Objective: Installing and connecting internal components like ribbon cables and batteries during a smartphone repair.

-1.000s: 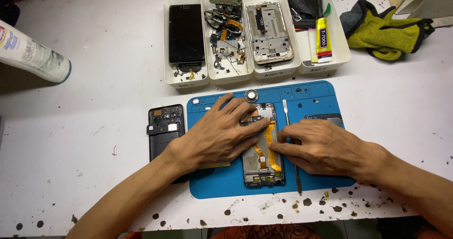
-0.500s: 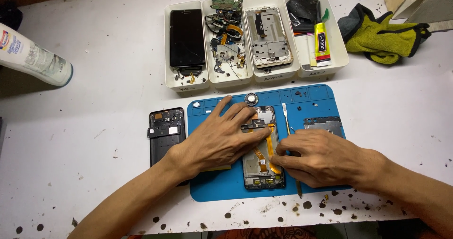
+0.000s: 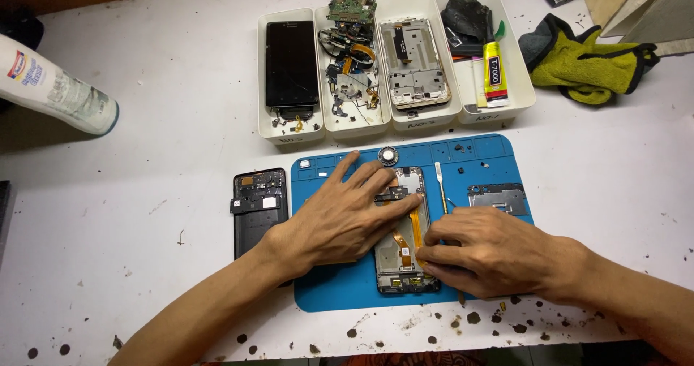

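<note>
Left hand [image 3: 340, 218] fingers spread, pinning opened phone [image 3: 405, 236] on blue mat [image 3: 491, 160]; right hand [image 3: 491, 254] fingers pinching orange flex cable [image 3: 416, 229] at 6 o'clock. Best: pry gently, keep phone flat.

We see an opened phone [image 3: 402, 247] lying flat, lengthwise, near the middle of the blue mat [image 3: 484, 156], its back off and its insides bare. An orange flex cable [image 3: 414, 230] runs down its middle. A thin metal pry tool [image 3: 440, 185] lies just right of it.
</note>
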